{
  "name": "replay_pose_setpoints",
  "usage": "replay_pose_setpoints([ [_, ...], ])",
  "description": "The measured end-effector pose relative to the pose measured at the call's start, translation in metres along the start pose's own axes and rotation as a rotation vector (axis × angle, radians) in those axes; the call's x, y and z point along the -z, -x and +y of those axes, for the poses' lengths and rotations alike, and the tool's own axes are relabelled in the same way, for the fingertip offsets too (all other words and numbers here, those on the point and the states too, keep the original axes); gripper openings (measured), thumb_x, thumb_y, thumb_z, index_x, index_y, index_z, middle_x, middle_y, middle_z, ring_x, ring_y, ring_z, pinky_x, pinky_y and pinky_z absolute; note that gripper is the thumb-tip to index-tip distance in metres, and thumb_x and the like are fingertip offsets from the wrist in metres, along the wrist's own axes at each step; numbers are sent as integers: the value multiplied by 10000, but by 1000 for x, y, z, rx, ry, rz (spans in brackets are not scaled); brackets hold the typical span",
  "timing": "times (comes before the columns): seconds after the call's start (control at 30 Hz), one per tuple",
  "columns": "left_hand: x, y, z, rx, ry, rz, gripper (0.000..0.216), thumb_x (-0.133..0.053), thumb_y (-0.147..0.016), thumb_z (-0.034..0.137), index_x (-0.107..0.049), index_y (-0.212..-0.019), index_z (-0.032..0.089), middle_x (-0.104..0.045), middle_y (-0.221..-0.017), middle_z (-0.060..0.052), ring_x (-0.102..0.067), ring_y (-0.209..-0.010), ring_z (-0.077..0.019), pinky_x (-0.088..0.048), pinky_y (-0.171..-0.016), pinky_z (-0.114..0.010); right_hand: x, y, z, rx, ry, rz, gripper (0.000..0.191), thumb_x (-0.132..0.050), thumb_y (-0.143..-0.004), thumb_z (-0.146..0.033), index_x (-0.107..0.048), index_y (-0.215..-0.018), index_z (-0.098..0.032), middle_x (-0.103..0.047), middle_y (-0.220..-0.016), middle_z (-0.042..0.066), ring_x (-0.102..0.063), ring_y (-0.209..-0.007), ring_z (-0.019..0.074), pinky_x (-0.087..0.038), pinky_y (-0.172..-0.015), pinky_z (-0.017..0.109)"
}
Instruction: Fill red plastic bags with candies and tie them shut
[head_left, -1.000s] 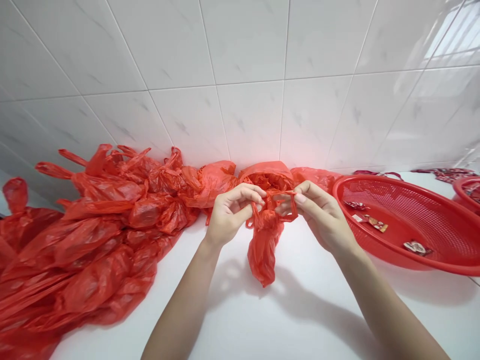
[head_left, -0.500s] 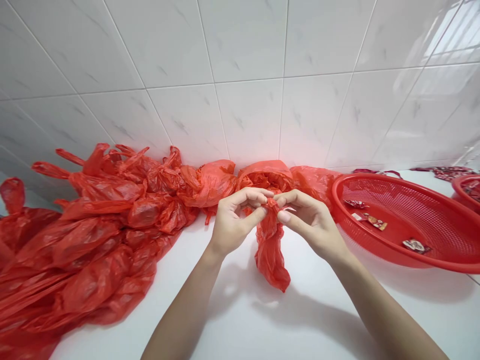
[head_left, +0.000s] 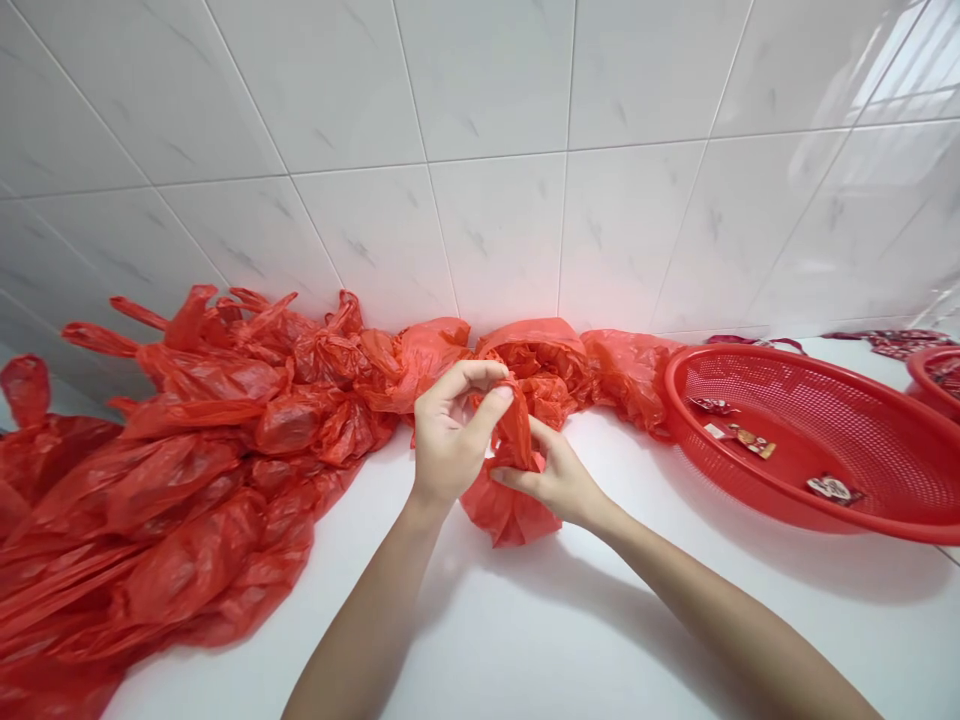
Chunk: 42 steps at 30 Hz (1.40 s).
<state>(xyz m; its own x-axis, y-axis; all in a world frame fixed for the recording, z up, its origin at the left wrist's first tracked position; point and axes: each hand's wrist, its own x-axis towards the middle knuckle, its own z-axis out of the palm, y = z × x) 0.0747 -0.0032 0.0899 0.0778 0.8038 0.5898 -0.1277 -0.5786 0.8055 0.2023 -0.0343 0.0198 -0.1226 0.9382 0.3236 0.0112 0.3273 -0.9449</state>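
Observation:
A small red plastic bag hangs bunched just above the white counter, between both of my hands. My left hand pinches its gathered top, thumb against fingers. Lower down, my right hand grips the bag's neck and cups its bulging body from the right side. The bag's contents are hidden.
A big heap of tied red plastic bags covers the counter's left side and runs along the tiled wall. A red mesh basket with a few wrapped sweets stands at the right. A second red basket peeks in at the far right.
My right hand has dropped from the bag's top to its neck and body. The left hand stayed pinched on the top. The bag now hangs shorter and more bunched.

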Motion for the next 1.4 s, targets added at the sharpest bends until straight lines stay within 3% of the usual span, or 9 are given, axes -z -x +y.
replay_pose_setpoints([
  [0.2,18,-21,-9,136,186,201,143,-773,-731,222,-664,-823,208,-664,-796,20,-628,-742,-119,-523,-738,-229,-3,4,0,-58,49,-32,141,-616,-774,-202,-636,-912,-180,-664,-900,18,-604,-843,197,-475,-792,326],
  [0.33,27,-28,-8,241,278,185,206,-786,-698,231,-628,-828,207,-644,-756,42,-609,-667,-94,-506,-666,-206,0,3,-6,-59,57,-69,79,-630,-778,-200,-622,-855,-183,-620,-823,-4,-568,-778,172,-456,-739,297],
  [0.43,26,-26,-3,288,287,115,227,-795,-677,233,-631,-830,196,-644,-751,38,-610,-663,-95,-507,-649,-202,4,3,-7,-38,91,-132,201,-725,-809,-342,-632,-888,-181,-618,-862,6,-557,-807,179,-451,-738,294],
  [0.53,22,-22,2,354,289,35,244,-812,-654,237,-656,-837,188,-639,-723,35,-595,-635,-97,-500,-620,-204,7,3,-9,-20,129,-155,294,-691,-870,-471,-640,-887,-182,-607,-857,8,-533,-787,172,-436,-715,290],
  [0.77,18,-18,6,358,261,-77,188,-808,-673,246,-720,-825,180,-625,-707,28,-519,-558,-79,-451,-554,-211,10,0,-7,10,130,-111,328,-692,-868,-497,-662,-941,-179,-608,-847,10,-504,-775,171,-427,-699,291],
  [0.97,21,-23,5,368,312,7,225,-808,-635,213,-701,-829,176,-622,-660,34,-581,-600,-90,-480,-580,-194,10,2,-8,1,143,-149,368,-661,-882,-516,-551,-737,-195,-469,-726,-23,-390,-690,139,-339,-619,268],
  [1.2,37,-34,1,456,438,182,332,-762,-640,107,-637,-933,198,-608,-627,68,-570,-543,-63,-474,-544,-160,7,3,-9,-38,132,-175,445,-613,-908,-514,-360,-693,-218,-321,-692,-51,-305,-627,111,-276,-568,262],
  [1.3,38,-36,-2,494,458,186,331,-768,-660,103,-625,-943,200,-612,-639,65,-579,-551,-64,-491,-564,-166,6,3,-8,-26,114,-209,461,-596,-917,-541,-350,-697,-220,-311,-698,-50,-298,-631,113,-274,-575,266],
  [1.4,38,-36,-4,466,452,119,325,-797,-682,135,-627,-953,195,-621,-665,60,-596,-577,-65,-501,-588,-169,7,4,-9,-22,93,-185,447,-604,-904,-588,-436,-721,-215,-376,-712,-38,-356,-659,129,-330,-606,273],
])
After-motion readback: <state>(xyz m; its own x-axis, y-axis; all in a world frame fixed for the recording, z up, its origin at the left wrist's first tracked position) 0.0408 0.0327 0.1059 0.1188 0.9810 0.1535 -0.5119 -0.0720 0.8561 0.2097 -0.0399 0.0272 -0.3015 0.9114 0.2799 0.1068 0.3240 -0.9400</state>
